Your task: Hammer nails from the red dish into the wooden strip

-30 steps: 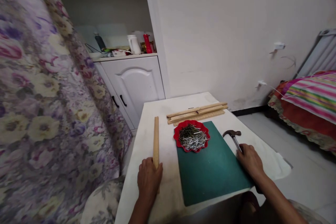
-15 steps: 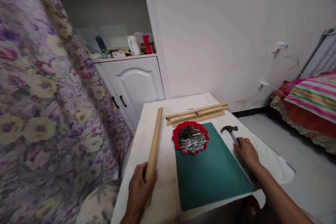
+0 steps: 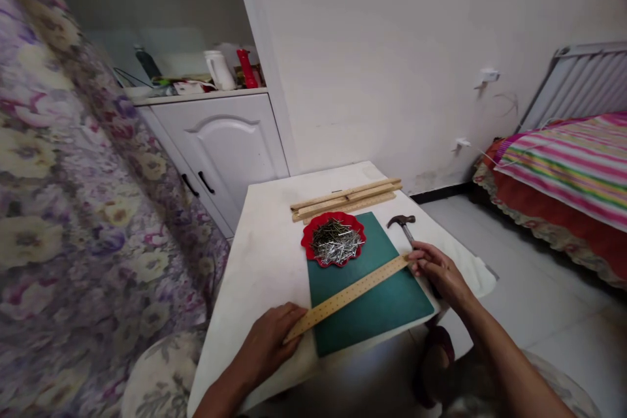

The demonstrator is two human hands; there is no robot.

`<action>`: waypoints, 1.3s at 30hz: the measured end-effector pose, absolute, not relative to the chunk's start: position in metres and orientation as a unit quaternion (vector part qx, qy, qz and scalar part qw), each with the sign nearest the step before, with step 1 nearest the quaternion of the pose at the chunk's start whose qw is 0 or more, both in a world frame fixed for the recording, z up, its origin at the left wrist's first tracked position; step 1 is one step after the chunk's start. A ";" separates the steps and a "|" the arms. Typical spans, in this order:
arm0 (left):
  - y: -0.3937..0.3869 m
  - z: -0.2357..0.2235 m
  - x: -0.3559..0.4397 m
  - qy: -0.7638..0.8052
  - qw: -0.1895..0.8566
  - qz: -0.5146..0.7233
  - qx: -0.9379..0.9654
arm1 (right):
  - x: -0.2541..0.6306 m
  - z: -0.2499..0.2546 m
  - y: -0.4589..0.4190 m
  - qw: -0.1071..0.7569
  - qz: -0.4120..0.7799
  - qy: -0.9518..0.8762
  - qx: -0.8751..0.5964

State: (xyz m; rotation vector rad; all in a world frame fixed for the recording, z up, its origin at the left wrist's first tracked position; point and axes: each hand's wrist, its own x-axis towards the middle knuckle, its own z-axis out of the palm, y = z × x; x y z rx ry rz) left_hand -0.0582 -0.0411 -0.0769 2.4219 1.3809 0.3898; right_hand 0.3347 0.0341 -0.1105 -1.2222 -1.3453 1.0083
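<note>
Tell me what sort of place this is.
Probably a bedroom at home: a bed with a striped cover stands by the wall, with a floral curtain and a white cupboard opposite.

This is a room in a home. A bed [image 3: 573, 163] with a metal headboard [image 3: 578, 81] stands at the right, spread with a striped cover [image 3: 568, 150] over a red, lace-edged cloth [image 3: 543, 222]. A flowered curtain [image 3: 88, 196] hangs down the left side. Beside it, a white cupboard [image 3: 228, 150] with dark handles [image 3: 206, 182] carries a white jug [image 3: 220, 70], a dark bottle [image 3: 147, 63] and other small household things on top. Plugs sit in the plain, pale wall [image 3: 372, 52], and light tiles [image 3: 470, 228] cover the floor.
</note>
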 end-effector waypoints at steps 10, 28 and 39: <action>-0.019 -0.076 -0.077 0.505 0.160 0.094 0.843 | 0.343 -0.110 0.024 0.416 0.338 -0.652 -0.536; -0.012 -0.095 -0.051 0.528 0.150 0.146 0.823 | 0.328 -0.104 0.028 0.331 0.343 -0.720 -0.504; -0.017 -0.087 -0.052 0.514 0.117 0.180 0.830 | 0.320 -0.105 0.030 0.294 0.326 -0.753 -0.490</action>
